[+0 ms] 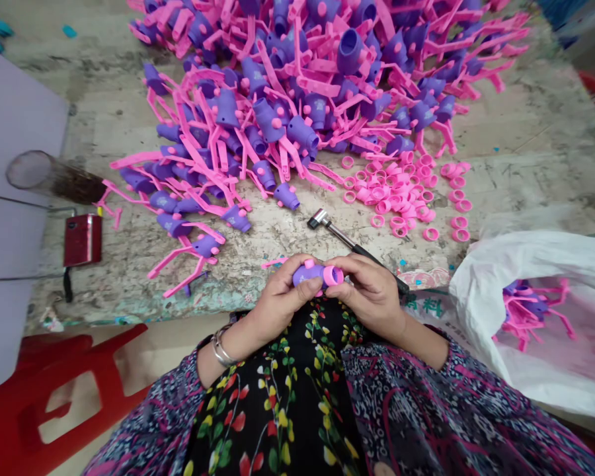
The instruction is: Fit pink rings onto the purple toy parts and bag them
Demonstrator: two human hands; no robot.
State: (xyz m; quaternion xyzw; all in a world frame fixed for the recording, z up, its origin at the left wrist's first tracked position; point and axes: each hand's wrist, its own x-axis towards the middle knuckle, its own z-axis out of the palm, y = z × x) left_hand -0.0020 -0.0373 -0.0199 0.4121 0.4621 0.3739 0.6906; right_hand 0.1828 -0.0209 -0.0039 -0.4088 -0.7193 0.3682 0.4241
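Both my hands hold a purple moulded plastic part [310,276] above my lap, with my left hand [277,301] around its body. My right hand [369,293] pinches the pink plastic ring [333,276] fitted on its end. A small metal-headed hammer [340,231] lies by my right hand, its black handle running under that wrist. Ahead lies a large heap of purple parts with pink forked arms [272,112]. Loose pink rings [396,195] lie in a cluster beside it.
The stained concrete worktop [287,244] bears everything. At right, a white plastic bag [530,311] holds more pink-and-purple parts. At left are a red box device [82,239], a dark-filled mesh cylinder [54,177] and a grey board [20,132]. A red plastic stool [64,390] stands below.
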